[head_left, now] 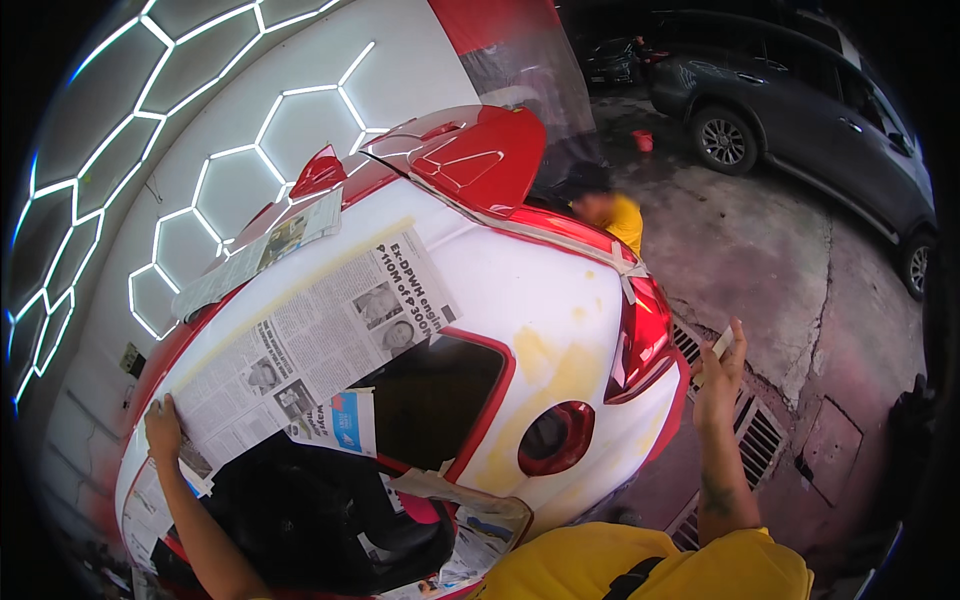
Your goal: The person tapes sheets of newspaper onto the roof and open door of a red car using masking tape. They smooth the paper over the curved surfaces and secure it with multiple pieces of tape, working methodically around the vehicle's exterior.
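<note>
A newspaper sheet (300,341) lies along the upper side of a car body (487,277) that is white with yellowish patches and red edges. Yellowish tape runs along the sheet's upper edge. My left hand (163,429) rests at the sheet's lower left corner, above the door opening. Raised off to the right of the car, my right hand (718,371) holds a small pale strip (723,342), perhaps tape, between its fingers. Another newspaper piece (345,424) hangs beside the dark side window (442,397). More newspaper (300,229) covers part of the roof.
A co-worker in a yellow shirt (624,221) is behind the car's rear. Masking tape (628,266) crosses by the red tail light (645,337). The round fuel-filler recess (556,439) is uncovered. Floor grates (757,442), a red bucket (643,140) and a dark SUV (795,97) stand right.
</note>
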Motion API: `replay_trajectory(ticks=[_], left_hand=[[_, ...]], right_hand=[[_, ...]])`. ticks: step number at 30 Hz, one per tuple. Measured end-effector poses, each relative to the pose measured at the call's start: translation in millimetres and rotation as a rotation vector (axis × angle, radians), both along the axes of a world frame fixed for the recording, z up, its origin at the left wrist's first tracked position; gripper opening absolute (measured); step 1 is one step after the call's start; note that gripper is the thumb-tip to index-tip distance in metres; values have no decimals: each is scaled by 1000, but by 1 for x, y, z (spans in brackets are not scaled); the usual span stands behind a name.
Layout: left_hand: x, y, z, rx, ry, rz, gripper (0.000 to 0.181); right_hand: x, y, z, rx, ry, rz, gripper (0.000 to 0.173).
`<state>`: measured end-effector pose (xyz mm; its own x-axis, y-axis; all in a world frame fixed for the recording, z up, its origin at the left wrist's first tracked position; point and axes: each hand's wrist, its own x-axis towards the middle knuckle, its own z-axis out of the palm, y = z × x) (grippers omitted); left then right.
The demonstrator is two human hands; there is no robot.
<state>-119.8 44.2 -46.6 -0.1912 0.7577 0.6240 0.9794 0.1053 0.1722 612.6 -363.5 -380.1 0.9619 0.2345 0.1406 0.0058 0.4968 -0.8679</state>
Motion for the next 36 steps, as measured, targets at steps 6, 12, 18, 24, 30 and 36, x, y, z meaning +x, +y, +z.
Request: replay_trajectory(ticks=[6, 12, 18, 24, 30, 36], left_hand=[[63, -21, -12, 184, -65, -160, 29], [40, -36, 4, 178, -235, -227, 27], [53, -30, 13, 32, -136, -169, 32], [64, -27, 12, -55, -62, -108, 33], [64, -11, 19, -37, -231, 7, 29], [112, -43, 30, -57, -144, 124, 26]], right_hand=[[20, 9, -59, -152, -92, 53, 70], [55, 4, -63, -186, 26, -55, 59], [74, 12, -81, -231, -24, -31, 61], [45, 13, -56, -232, -68, -21, 59], [52, 23, -76, -220, -91, 11, 59], [45, 17, -70, -213, -83, 15, 59]])
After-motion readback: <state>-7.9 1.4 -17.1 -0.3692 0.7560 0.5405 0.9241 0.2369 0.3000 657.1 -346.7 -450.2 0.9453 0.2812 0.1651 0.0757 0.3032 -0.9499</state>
